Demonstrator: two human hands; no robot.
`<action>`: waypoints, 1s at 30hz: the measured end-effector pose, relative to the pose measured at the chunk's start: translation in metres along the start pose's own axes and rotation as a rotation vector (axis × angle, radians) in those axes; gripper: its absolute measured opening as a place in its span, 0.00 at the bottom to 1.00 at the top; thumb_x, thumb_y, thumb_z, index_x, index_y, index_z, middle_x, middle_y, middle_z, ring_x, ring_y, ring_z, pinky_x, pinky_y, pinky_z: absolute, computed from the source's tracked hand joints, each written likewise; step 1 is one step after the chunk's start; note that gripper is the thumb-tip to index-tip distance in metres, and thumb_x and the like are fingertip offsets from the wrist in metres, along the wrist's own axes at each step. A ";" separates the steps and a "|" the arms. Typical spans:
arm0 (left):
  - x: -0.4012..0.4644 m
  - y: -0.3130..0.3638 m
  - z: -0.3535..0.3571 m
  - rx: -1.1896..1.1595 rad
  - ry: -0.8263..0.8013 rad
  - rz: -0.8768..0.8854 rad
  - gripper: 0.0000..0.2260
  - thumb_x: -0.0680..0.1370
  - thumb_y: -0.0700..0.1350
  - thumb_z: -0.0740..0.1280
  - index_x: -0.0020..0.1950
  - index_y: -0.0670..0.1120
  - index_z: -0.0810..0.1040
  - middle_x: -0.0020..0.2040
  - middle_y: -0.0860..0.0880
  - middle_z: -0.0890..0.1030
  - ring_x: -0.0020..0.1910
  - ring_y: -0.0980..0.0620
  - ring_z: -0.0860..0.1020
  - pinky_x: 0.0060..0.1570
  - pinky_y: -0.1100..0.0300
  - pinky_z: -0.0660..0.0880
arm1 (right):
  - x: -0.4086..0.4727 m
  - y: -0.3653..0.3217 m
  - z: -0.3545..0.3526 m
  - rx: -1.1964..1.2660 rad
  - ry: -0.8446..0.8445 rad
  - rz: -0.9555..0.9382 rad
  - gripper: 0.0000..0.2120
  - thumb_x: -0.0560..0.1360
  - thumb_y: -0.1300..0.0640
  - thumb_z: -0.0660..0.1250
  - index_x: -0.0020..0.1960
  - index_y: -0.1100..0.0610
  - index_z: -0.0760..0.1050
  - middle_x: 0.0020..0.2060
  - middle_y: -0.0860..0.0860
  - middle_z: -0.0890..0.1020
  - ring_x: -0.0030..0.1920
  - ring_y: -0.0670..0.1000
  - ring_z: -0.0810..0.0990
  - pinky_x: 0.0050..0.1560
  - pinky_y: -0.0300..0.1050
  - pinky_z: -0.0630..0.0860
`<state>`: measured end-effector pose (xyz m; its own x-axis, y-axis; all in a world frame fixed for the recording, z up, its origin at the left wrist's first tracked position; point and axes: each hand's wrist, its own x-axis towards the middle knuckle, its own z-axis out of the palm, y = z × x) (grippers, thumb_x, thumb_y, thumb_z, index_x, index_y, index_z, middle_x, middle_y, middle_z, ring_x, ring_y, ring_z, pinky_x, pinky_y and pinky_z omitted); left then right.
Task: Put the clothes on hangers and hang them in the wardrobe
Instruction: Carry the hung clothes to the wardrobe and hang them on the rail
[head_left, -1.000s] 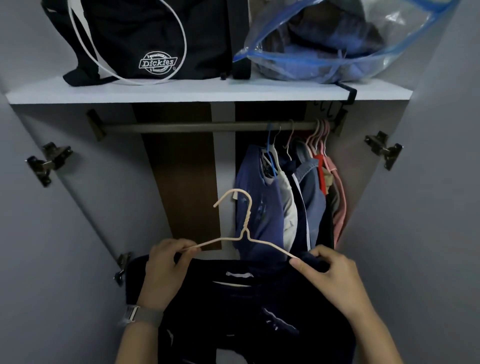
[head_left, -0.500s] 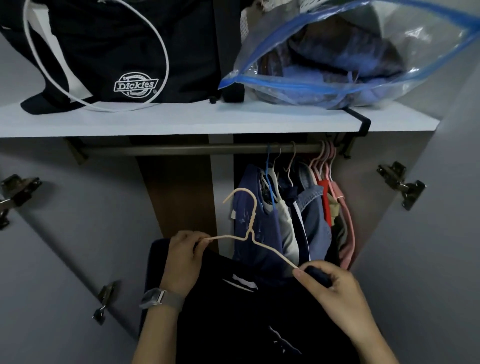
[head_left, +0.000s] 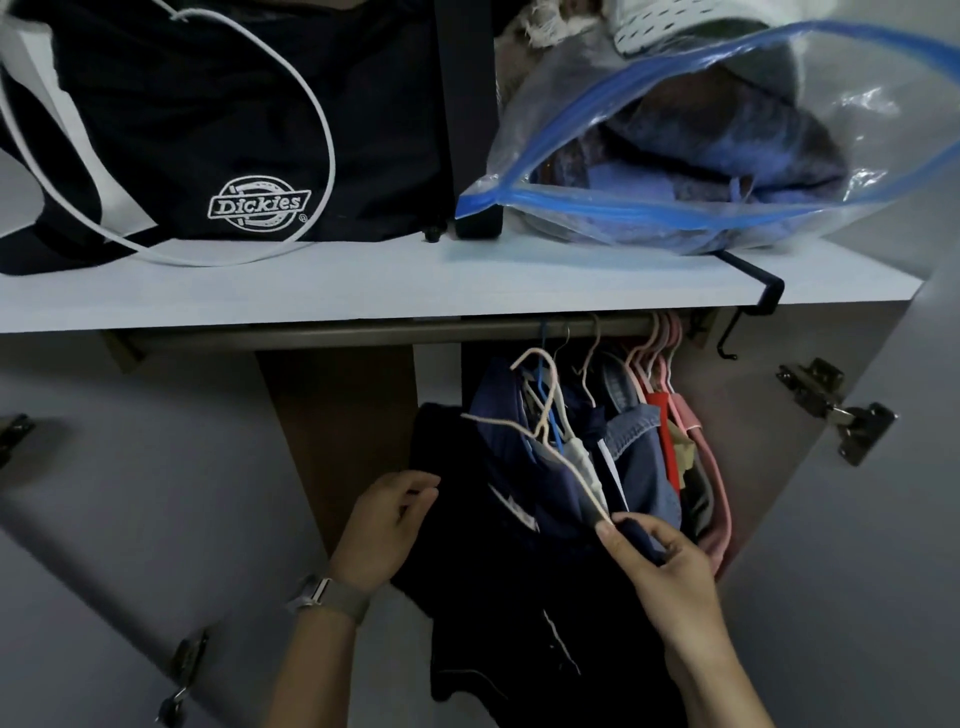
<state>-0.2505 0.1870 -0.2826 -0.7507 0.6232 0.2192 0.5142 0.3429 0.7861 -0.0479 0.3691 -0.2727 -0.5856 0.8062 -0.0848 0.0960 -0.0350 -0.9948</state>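
- One dark navy garment (head_left: 493, 582) in the lower middle of the frame, draped on one cream wire hanger (head_left: 550, 441). The hanger's hook sits just below the rail, not over it as far as I can tell.
- Right hand (head_left: 660, 566), lower right: thumb and fingers pinching the hanger's right end along with a fold of the dark cloth.
- Left hand (head_left: 387, 525), lower middle-left: fingers loosely curled at the garment's left edge, touching the cloth; can't say if it's really gripping. One grey watch (head_left: 332, 597) on that wrist.
- One rail (head_left: 311, 335) running under the shelf (head_left: 363, 291) across the middle of the frame.
- Hanging clothes (head_left: 639, 457) bunched at the rail's right end, just behind the hanger: blue, denim, red and pink pieces. I count roughly seven hooks, but they overlap, so not sure.
- On the shelf, two things: a black Dickies bag (head_left: 234, 130) with white cords at upper left, and a clear zip bag (head_left: 701, 140) with a blue seal stuffed with fabric at upper right.
- One black hook bracket (head_left: 769, 301) clipped on the shelf edge at right.
- Four door hinges visible, two on each side; the right one (head_left: 831, 405) is the clearest.
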 end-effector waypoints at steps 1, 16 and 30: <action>0.002 -0.003 -0.003 -0.008 -0.019 -0.004 0.07 0.79 0.42 0.63 0.53 0.53 0.78 0.48 0.63 0.78 0.47 0.67 0.77 0.47 0.78 0.69 | 0.004 0.000 0.006 0.041 0.016 0.023 0.02 0.71 0.58 0.76 0.42 0.52 0.83 0.36 0.55 0.84 0.38 0.50 0.81 0.45 0.45 0.77; 0.035 -0.046 -0.004 0.265 -0.057 -0.012 0.12 0.80 0.52 0.58 0.56 0.50 0.79 0.49 0.50 0.83 0.45 0.52 0.80 0.46 0.52 0.77 | 0.086 -0.018 0.082 0.070 0.080 -0.024 0.03 0.77 0.59 0.69 0.50 0.57 0.77 0.40 0.55 0.79 0.42 0.52 0.77 0.48 0.47 0.74; 0.048 -0.071 -0.009 0.215 -0.008 -0.060 0.11 0.81 0.46 0.61 0.60 0.50 0.77 0.49 0.50 0.83 0.47 0.52 0.80 0.48 0.55 0.77 | 0.112 0.022 0.101 -0.080 0.083 -0.073 0.14 0.81 0.61 0.62 0.56 0.43 0.76 0.48 0.53 0.81 0.41 0.52 0.77 0.43 0.46 0.74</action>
<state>-0.3267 0.1858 -0.3229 -0.7800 0.6022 0.1704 0.5456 0.5210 0.6564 -0.1927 0.3990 -0.3103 -0.5252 0.8510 -0.0042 0.1218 0.0703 -0.9901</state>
